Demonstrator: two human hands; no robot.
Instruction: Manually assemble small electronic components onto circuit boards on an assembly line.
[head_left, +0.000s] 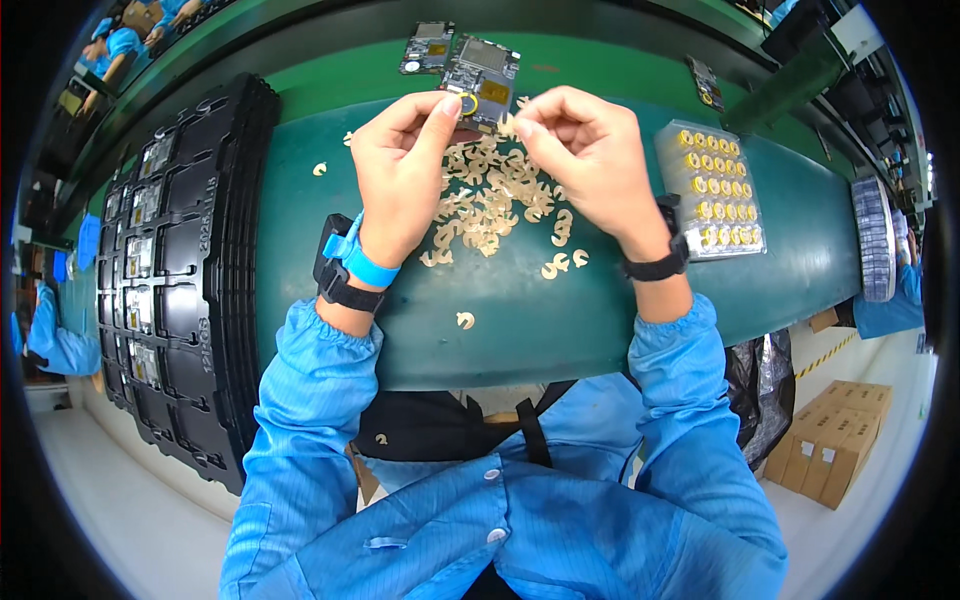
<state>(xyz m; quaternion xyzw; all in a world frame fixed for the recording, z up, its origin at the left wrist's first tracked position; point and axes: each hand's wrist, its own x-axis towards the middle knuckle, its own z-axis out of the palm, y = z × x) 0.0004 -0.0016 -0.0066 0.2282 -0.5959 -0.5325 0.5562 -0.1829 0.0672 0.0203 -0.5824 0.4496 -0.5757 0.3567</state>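
Observation:
My left hand (pixel 405 170) is closed on the near left edge of a dark circuit board (pixel 483 55), its thumb beside a round part with a yellow ring (pixel 468 103) on that board. Across from it, my right hand (pixel 590 150) pinches a small cream-coloured piece (pixel 507 126) at the board's near right corner. Below both hands lies a loose heap of cream C-shaped pieces (pixel 490 190) on the green work mat (pixel 500 340). A second circuit board (pixel 427 48) lies just behind the first, to the left.
At left stands a stack of black trays (pixel 195 250) with boards in the top one. A clear tray (pixel 712 190) of yellow-ringed round cells lies at right. Another board (pixel 705 82) rests at the back right. Cartons (pixel 830 440) sit on the floor. Other people work at far left.

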